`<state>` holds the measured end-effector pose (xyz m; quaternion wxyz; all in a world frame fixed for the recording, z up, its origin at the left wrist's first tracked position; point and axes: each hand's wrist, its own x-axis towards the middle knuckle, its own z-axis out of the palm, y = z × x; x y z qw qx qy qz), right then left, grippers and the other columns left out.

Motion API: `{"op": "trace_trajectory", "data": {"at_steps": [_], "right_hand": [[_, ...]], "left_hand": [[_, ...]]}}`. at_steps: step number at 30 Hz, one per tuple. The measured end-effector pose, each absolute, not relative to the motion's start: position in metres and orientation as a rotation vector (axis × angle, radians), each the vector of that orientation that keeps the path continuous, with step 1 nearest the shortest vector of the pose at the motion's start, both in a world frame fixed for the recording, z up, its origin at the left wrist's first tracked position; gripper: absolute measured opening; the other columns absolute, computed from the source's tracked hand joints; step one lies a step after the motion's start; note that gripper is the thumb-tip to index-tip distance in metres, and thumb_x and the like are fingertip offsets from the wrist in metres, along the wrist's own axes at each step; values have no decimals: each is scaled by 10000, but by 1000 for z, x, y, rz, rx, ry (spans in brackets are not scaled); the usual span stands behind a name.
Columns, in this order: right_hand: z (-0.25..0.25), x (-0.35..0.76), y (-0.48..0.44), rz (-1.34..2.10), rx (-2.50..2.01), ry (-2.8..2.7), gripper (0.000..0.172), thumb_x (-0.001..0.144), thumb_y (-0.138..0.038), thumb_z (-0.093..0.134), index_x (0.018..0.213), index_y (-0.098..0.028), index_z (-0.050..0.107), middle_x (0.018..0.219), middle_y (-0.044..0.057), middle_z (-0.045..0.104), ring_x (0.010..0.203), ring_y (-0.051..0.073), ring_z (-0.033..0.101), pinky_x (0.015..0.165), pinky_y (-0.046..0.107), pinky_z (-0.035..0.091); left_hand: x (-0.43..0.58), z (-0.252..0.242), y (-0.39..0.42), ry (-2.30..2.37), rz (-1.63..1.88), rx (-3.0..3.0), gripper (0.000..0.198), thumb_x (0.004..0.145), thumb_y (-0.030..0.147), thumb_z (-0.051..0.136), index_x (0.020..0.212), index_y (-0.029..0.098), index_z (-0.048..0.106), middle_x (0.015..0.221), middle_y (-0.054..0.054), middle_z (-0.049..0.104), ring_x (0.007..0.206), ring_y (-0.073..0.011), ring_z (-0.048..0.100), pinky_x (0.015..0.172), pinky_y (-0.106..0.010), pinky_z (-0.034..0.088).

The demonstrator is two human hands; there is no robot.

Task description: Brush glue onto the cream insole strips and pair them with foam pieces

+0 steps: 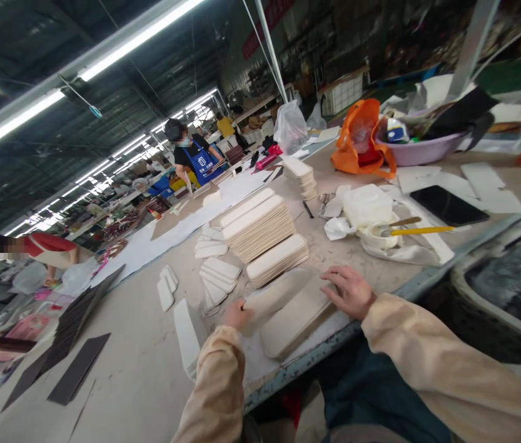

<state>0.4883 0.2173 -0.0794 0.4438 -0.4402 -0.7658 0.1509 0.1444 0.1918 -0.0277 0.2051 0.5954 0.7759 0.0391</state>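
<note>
My left hand [237, 315] is closed at the left end of a thin beige piece [274, 296], pinching its edge. My right hand [347, 290] has its fingers apart at the right end of a stack of long rounded beige pieces [295, 317] near the table edge. Behind the hands stand a tall stack of cream rounded pieces [260, 227] and a lower one [279, 259]. Fanned white pieces [218, 277] lie left of these stacks. Another white stack [187, 335] is beside my left forearm.
A phone [449, 205], a yellow pencil [422, 231], scissors [326, 199] and an orange bag [362, 138] lie to the right. A purple basin [422, 149] stands behind them. Dark strips [79, 369] are at the left. A person in a blue apron [201, 161] is across the table.
</note>
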Motion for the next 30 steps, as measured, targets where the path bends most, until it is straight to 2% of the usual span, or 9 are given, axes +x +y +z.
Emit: {"op": "trace_trajectory", "data": {"at_steps": [4, 7, 9, 12, 16, 20, 25, 28, 30], "right_hand": [[-77, 489, 213, 610, -1001, -1749, 231, 820, -365, 534, 968, -228, 647, 958, 81, 612, 844, 202, 577, 782, 357, 494], [-72, 478, 210, 875, -985, -1573, 276, 807, -415, 555, 1002, -232, 624, 932, 77, 620, 798, 199, 584, 725, 352, 513], [-64, 465, 210, 1097, -944, -1397, 382, 777, -463, 587, 1084, -235, 578, 995, 82, 614, 888, 222, 585, 780, 376, 508], [-46, 442, 212, 1556, -826, -1118, 594, 753, -526, 598, 1257, -254, 441, 1204, 109, 539, 1031, 246, 568, 867, 408, 480], [-26, 418, 213, 2027, -761, -869, 745, 782, -557, 555, 1399, -303, 222, 1367, 149, 406, 1039, 248, 590, 853, 429, 491], [-22, 408, 211, 2102, -514, -699, 793, 759, -445, 634, 1407, -318, 195, 1261, 98, 539, 1021, 232, 603, 862, 404, 505], [-28, 411, 215, 2061, -453, -464, 828, 641, -248, 744, 1348, -326, 320, 1314, 78, 489, 1083, 223, 565, 901, 370, 490], [-28, 416, 221, 2090, -438, -372, 832, 639, -248, 738, 1352, -261, 308, 1169, 79, 591, 943, 207, 626, 829, 360, 517], [-26, 421, 223, 2052, -443, -372, 856, 636, -261, 739, 1362, -262, 286, 1068, 56, 630, 835, 197, 644, 747, 356, 536]], "left_hand": [[138, 20, 161, 2069, 430, 1701, 134, 741, 284, 509, 717, 180, 591, 615, 24, 541, 639, -141, 500, 608, -241, 366], [146, 55, 130, 1931, 779, 1535, 191, 757, 340, 534, 806, 169, 604, 663, 18, 579, 654, -135, 504, 592, -223, 373], [157, 71, 112, 1853, 967, 1402, 234, 741, 355, 576, 871, 163, 612, 705, 7, 609, 661, -132, 517, 591, -215, 386], [178, 80, 94, 1738, 1147, 1256, 268, 727, 364, 614, 901, 160, 617, 744, -8, 630, 657, -126, 528, 596, -214, 404], [205, 72, 81, 1652, 1332, 1102, 265, 713, 368, 634, 885, 168, 620, 797, -20, 640, 697, -134, 549, 652, -229, 431], [236, 48, 74, 1597, 1378, 948, 272, 685, 363, 660, 865, 167, 607, 776, -25, 629, 700, -155, 554, 670, -265, 448], [272, 13, 72, 1474, 1316, 808, 235, 640, 329, 707, 747, 172, 569, 633, 8, 560, 605, -122, 518, 585, -227, 413], [282, 2, 72, 1441, 1272, 726, 244, 636, 328, 706, 773, 174, 576, 666, -13, 589, 614, -136, 544, 567, -233, 413], [282, -1, 70, 1417, 1216, 684, 277, 618, 344, 708, 815, 186, 597, 715, -39, 621, 670, -180, 586, 581, -264, 440]]}}
